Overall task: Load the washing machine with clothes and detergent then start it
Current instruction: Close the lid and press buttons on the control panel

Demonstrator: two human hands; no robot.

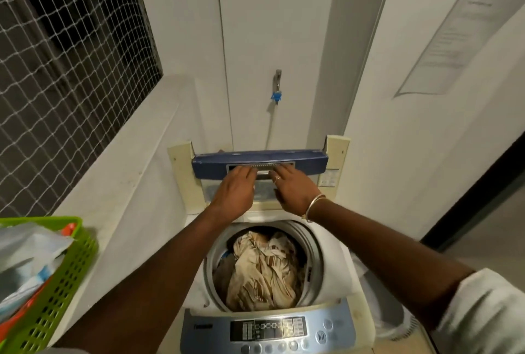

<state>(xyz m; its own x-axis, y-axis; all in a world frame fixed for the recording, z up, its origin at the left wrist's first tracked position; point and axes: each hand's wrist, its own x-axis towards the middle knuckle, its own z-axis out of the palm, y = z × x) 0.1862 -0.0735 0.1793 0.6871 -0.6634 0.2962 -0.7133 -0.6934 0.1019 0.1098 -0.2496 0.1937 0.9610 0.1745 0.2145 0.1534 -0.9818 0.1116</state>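
The cream top-loading washing machine (pixel 199 333) stands open, its blue-edged lid (pixel 308 161) raised upright at the back. Crumpled beige striped clothes (pixel 261 271) lie in its steel drum (pixel 316 254). The left hand (pixel 235 191) and right hand (pixel 292 188) rest nearly straight fingers on the lid's edge, clasping nothing.

A white ledge (pixel 122 171) runs along the left wall, just beside the washer (pixel 338 251). On its near end sits a green basket (pixel 65 277) (slatted sides, partly out of view), with crumpled plastic bags (pixel 25 251) piled inside. The washer's drum (pixel 314 242) lies open to view and carries the clothes (pixel 261 271): a beige striped cloth on top, darker pieces beneath it at the left.
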